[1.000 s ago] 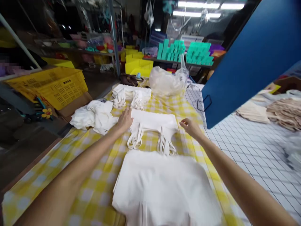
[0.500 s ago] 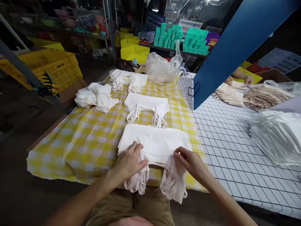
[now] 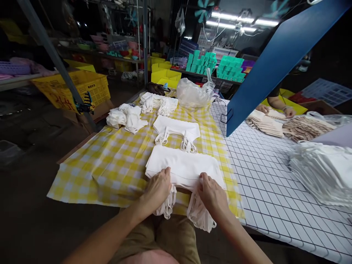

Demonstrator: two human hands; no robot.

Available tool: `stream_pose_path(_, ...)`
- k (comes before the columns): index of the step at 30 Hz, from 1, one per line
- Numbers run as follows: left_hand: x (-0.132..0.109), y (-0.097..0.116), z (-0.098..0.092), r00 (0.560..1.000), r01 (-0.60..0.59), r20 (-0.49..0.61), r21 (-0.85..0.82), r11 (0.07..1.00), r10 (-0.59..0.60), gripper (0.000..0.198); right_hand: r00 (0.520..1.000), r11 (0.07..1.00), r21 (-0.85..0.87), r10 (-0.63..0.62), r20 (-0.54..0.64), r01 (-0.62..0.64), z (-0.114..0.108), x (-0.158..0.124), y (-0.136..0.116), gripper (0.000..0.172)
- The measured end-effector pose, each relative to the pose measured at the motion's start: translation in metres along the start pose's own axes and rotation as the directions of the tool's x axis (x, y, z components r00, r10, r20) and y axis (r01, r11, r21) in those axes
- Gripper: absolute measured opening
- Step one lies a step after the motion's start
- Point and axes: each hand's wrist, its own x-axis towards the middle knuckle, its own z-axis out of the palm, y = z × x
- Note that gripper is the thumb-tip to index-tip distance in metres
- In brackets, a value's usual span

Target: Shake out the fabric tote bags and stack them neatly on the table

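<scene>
A stack of flat white cloth bags (image 3: 183,167) lies at the near edge of a yellow checked tablecloth (image 3: 115,165), its handle loops hanging over the edge. My left hand (image 3: 158,189) grips the stack's near left edge, fingers curled over it. Pressed on the near right edge above the hanging handles is my right hand (image 3: 211,194), fingers bent over the cloth. Behind it lies a smaller folded white stack (image 3: 177,128) with handles toward me.
Loose white bags (image 3: 126,117) and another pile (image 3: 158,102) sit farther back, with a clear plastic sack (image 3: 194,94). A blue panel (image 3: 275,62) slants over a white gridded table (image 3: 275,176). Another person's hands (image 3: 275,106) work at beige stacks. White bundles (image 3: 324,168) lie right.
My hands came back from the far folded stack to the near stack's front edge, then closed in on its edge. The camera view tilted up slightly.
</scene>
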Motion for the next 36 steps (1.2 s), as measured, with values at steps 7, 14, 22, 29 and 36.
stream_pose_path(7, 0.012, -0.019, -0.007, 0.998, -0.051, -0.054, -0.25, 0.967, 0.039, 0.037, 0.999, 0.943, 0.33, 0.051, -0.019, -0.042, 0.0, 0.003, 0.016, 0.016)
stream_pose_path(14, 0.033, -0.034, -0.019, 0.999, 0.011, 0.049, -0.529, 0.849, 0.018, 0.026, 0.98, 0.549, 0.814, 0.06, 0.189, -0.191, 0.0, 0.015, 0.032, 0.025)
stream_pose_path(22, 0.074, -0.044, -0.021, 0.974, 0.182, 0.225, -0.765, 0.618, -0.008, 0.019, 0.982, 0.554, 0.815, 0.015, 0.191, -0.167, -0.017, 0.029, 0.034, 0.027)
stream_pose_path(29, 0.098, -0.047, -0.016, 0.958, 0.213, 0.286, -0.739, 0.64, 0.011, 0.018, 0.997, 0.812, 0.58, -0.072, -0.013, 0.066, -0.02, 0.05, 0.041, 0.024)
stream_pose_path(36, 0.106, -0.053, -0.006, 0.963, 0.216, 0.267, -0.723, 0.656, -0.022, 0.017, 0.998, 0.81, 0.587, -0.036, 0.042, 0.005, -0.01, 0.067, 0.049, 0.023)
